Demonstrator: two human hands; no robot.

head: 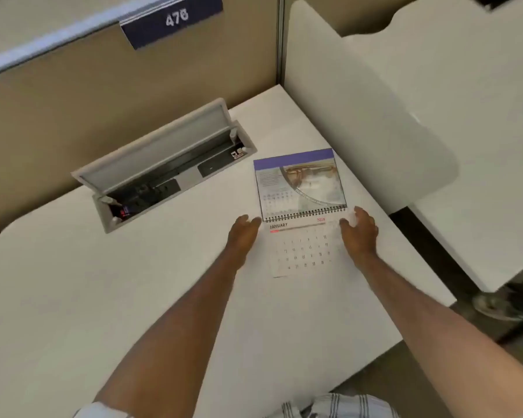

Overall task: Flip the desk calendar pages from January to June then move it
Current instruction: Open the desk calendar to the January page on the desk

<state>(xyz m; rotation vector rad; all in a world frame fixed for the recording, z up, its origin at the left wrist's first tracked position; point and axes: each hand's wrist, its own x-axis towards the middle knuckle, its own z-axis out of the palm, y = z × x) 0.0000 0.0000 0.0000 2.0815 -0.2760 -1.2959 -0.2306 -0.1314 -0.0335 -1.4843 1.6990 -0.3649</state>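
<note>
A big white desk (151, 282) fills most of the view. Tan walls stand behind it, and a white divider (360, 116) stands on its right side. A dark blue sign (172, 21) with white numbers sits high on the back wall.

A long gray box (163, 164) is sunk into the desk near the back wall. Its lid is tipped up, and dark plugs and wires show inside.

The desk calendar (302, 212) lies on the desk near the right side, close to the divider. It is open and flat. The far page has a purple strip and a picture. The near page says JANUARY and has rows of numbers. A black wire spiral (305, 215) runs across the middle between the two pages.

Two bare arms reach in from the bottom. The left hand (243, 233) rests beside the left end of the spiral, fingers loose and a little apart, tips just at the calendar's edge. The right hand (360, 229) is at the right end of the spiral, fingers spread and curled a bit, touching the corner of the January page. Neither hand is squeezing anything.
</note>
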